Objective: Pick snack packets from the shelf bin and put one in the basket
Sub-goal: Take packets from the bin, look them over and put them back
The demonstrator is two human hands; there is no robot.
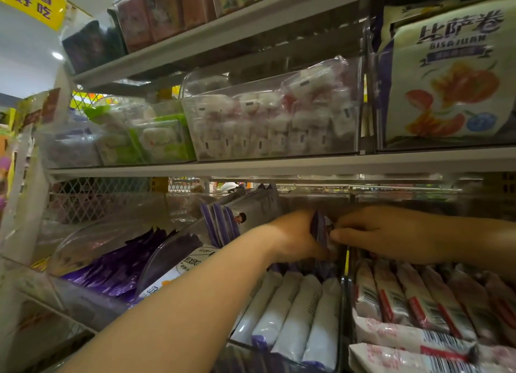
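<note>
A clear plastic shelf bin point(341, 311) in the middle of the lower shelf holds white and purple snack packets point(290, 314) lying in a row, with more standing upright at the back point(237, 219). Both hands reach deep into this bin. My left hand point(296, 235) grips a few purple-edged packets point(319, 230) from the left side. My right hand point(385, 233) pinches the same packets from the right, thumb and fingers pressed against them. No basket is in view.
A bin of red-striped white packets point(418, 311) sits to the right, and a bin of dark purple packets point(117, 272) to the left. The shelf above point(251, 164) carries clear bins of white sweets point(273, 121) and a large pizza-roll bag point(446, 79).
</note>
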